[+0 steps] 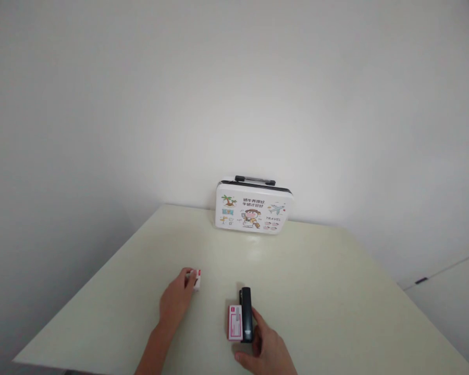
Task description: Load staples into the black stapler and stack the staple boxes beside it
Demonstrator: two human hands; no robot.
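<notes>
My left hand [175,302] rests on the pale table [316,291] with its fingers closed around a small white and red box [197,279]. My right hand [268,349] lies at the near edge, its fingers touching a black stapler [246,314]. The stapler lies flat, next to a pink and white package [235,322] on its left side. I cannot tell whether the right hand grips the stapler or only touches it.
A small white case [253,207] with cartoon travel pictures and a dark handle stands upright at the far edge against the white wall. The table's left edge runs diagonally. A white cabinet [453,291] stands to the right.
</notes>
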